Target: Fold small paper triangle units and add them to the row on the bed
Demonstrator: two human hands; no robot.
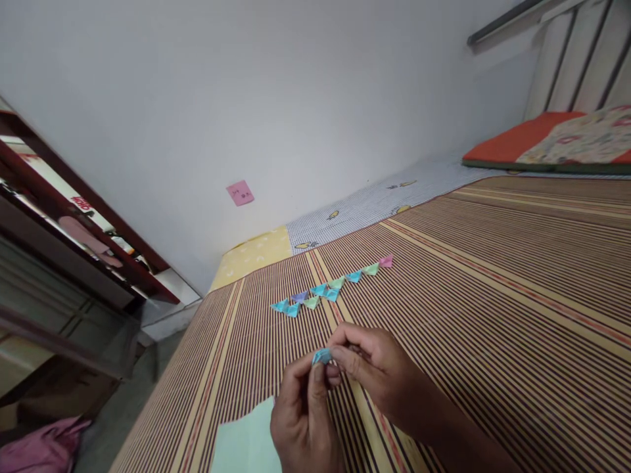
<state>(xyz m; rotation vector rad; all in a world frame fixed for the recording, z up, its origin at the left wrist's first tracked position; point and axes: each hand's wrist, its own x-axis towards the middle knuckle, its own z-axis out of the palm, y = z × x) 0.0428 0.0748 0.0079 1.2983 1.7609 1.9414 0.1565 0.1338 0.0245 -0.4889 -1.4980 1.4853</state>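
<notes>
My left hand (300,420) and my right hand (374,371) meet above the striped mat (493,309). Both pinch a small folded blue paper piece (321,356) between their fingertips. Just beyond the hands, a row of several folded paper triangles (331,290) lies on the mat, in blue, green, purple and pink, running diagonally up to the right. A pale green paper sheet (244,443) lies on the mat below my left hand.
A white wall carries a pink sticky note (240,193). A dark red wooden shelf (73,223) stands at the left, with a pink bag (39,447) on the floor. An orange and patterned cushion (557,141) rests at the far right by a headboard.
</notes>
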